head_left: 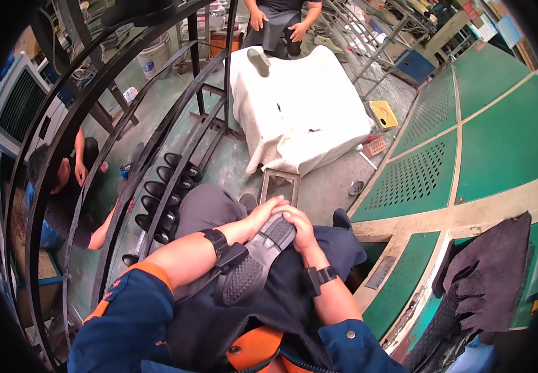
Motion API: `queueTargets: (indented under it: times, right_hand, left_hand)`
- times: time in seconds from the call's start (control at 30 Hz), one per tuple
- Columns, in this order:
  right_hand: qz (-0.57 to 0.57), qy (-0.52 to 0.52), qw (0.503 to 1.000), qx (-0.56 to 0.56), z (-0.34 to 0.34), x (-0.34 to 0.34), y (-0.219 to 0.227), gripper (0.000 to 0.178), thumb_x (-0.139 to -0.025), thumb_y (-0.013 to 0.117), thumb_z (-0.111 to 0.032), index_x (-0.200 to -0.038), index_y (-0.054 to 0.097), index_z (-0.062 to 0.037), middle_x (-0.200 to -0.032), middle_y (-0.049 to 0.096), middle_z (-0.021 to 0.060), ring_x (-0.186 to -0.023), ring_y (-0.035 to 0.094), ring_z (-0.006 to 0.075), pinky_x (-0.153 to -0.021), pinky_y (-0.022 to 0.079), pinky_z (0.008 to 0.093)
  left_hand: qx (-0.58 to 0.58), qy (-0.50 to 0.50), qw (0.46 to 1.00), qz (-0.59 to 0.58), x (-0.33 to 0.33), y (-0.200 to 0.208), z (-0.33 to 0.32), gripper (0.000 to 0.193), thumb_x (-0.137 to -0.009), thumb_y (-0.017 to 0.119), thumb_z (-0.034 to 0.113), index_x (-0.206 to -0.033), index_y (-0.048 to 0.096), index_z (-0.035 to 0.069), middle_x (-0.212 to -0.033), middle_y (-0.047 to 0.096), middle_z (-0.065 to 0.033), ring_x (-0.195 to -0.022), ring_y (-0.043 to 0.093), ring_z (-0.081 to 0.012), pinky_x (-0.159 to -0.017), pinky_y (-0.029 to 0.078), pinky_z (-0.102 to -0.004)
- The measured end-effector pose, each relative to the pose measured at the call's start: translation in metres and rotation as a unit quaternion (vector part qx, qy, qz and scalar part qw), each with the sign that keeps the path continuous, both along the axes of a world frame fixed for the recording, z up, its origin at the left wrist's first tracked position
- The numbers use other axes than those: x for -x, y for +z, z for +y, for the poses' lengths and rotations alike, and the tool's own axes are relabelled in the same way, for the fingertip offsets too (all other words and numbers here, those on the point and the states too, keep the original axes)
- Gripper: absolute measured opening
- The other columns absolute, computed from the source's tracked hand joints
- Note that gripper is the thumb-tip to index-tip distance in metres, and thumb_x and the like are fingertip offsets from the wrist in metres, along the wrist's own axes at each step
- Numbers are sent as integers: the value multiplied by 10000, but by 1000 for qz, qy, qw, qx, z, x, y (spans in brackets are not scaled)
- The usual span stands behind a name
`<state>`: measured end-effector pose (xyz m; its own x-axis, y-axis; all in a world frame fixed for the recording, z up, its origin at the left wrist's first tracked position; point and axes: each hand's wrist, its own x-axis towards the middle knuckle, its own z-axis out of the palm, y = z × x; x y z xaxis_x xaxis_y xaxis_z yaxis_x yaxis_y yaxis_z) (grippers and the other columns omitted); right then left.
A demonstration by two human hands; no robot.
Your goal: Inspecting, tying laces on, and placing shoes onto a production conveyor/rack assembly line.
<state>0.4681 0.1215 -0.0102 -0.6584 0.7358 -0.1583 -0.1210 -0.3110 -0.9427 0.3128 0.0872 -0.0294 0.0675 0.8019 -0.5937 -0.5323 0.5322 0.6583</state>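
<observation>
A shoe (pixel 245 276) lies across my lap with its grey, treaded sole facing up. Its broad end points toward my body. My left hand (pixel 257 221) curls over the far end from the left side. From the right, my right hand (pixel 301 229) wraps around that same end, and the fingers of both hands meet there. The shoe's upper is mostly hidden beneath the sole and behind my hands. Dark cloth (pixel 262 326) covers my lap under the shoe. Black straps with small devices circle both my wrists.
Ahead stands a table under white cloth (pixel 306 112), a shoe (pixel 258 62) on it and a person behind. Curved black metal bars (pixel 157 133) rise at left; beyond them are black shoes (pixel 151 205) and a crouching person. Green cabinets (pixel 418 177) and dark cloth (pixel 486 267) flank my right.
</observation>
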Motion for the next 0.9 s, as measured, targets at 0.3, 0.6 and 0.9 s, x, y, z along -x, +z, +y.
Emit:
queueTargets:
  times: [0.3, 0.6, 0.9]
  right_hand:
    - [-13, -75, 982, -173, -30, 10, 29, 245, -883, 581, -160, -972, 694, 38, -1026, 695, 157, -1012, 648, 293, -965, 459, 367]
    - [19, -50, 984, -173, -29, 5, 38, 311, -910, 504, -158, -976, 699, 75, -1105, 711, 192, -1066, 654, 288, -992, 464, 361]
    - [87, -222, 943, 230, 23, 10, 10, 487, -966, 418, -330, -1006, 671, 84, -938, 725, 227, -823, 715, 306, -803, 596, 393]
  left_hand:
    - [-105, -35, 993, -30, 6, 32, -29, 380, -1024, 551, 384, -1138, 690, 49, -1098, 695, -68, -1028, 642, -144, -917, 490, -278]
    - [-221, -61, 973, -42, 8, -3, -24, 382, -1046, 425, 249, -1172, 658, -26, -1168, 688, -94, -1110, 611, -160, -1015, 437, -283]
    - [-181, 45, 960, -211, 3, 29, -68, 537, -1088, 351, 350, -1525, 385, 40, -1454, 522, -126, -1291, 545, -222, -1126, 414, -374]
